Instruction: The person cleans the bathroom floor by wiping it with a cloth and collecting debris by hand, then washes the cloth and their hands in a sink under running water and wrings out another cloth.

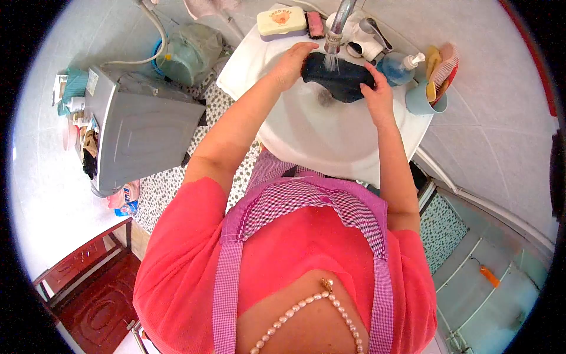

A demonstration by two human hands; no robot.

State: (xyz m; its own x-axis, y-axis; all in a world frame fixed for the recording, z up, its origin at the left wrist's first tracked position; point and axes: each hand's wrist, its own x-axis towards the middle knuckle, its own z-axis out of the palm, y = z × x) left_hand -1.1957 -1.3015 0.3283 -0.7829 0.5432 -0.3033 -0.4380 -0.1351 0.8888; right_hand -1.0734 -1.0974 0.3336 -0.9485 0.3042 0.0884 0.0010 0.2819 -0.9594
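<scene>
A black cloth (pixel 336 76) is stretched between my two hands over the white sink (pixel 315 133). Water runs from the metal faucet (pixel 333 39) onto its upper middle. My left hand (pixel 295 64) grips the cloth's left end, its fingertips partly hidden. At the right end, my right hand (pixel 378 93) pinches the cloth between thumb and fingers. The cloth's lower edge sags above the basin, close to the drain. Its exact kind cannot be made out.
On the sink's back rim are a soap box (pixel 282 23), a pink brush (pixel 315 26) and a blue pump bottle (pixel 397 69). A light blue cup (pixel 425 100) with combs stands at the right corner. A grey washing machine (pixel 147 127) is at left.
</scene>
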